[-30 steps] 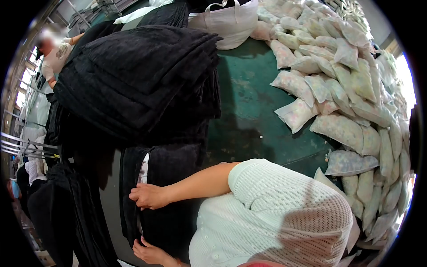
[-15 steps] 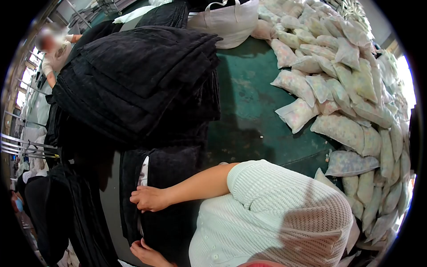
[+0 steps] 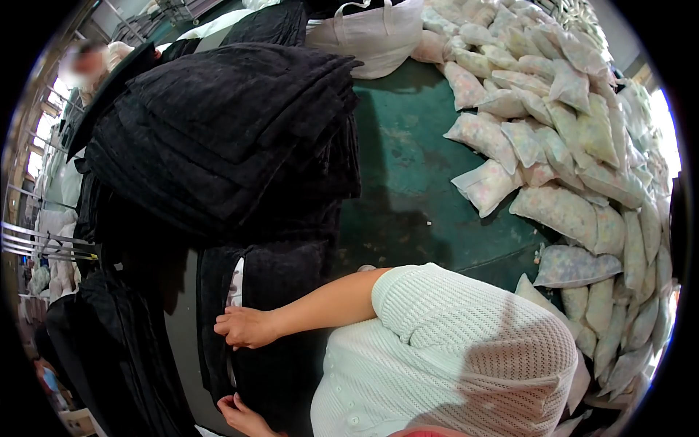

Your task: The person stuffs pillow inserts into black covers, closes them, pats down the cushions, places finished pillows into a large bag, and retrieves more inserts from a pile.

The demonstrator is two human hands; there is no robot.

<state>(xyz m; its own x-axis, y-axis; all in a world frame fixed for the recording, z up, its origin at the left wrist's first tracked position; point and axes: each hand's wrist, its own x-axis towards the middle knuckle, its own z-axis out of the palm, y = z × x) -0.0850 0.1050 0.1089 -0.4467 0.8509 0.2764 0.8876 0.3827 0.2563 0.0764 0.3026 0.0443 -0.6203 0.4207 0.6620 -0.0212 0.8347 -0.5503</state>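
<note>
A black fabric cushion cover lies in front of me, with a long slit along its left side. Through the slit shows a whitish, faintly patterned inner pillow. My right hand is closed on the edge of the slit about midway along, fingers curled and pinching the fabric. Lower down, near the slit's bottom end, my left hand holds the same edge between thumb and fingers. The wrist of that hand is partly cut off by the frame.
A high stack of black covers stands beyond. Patterned pillows are heaped at right on the green surface. A white bag stands at the back. Another person works at far left. More black fabric hangs at lower left.
The other person at far left has raised a black piece beside the stack. My hands have barely shifted and keep hold of the slit's edge.
</note>
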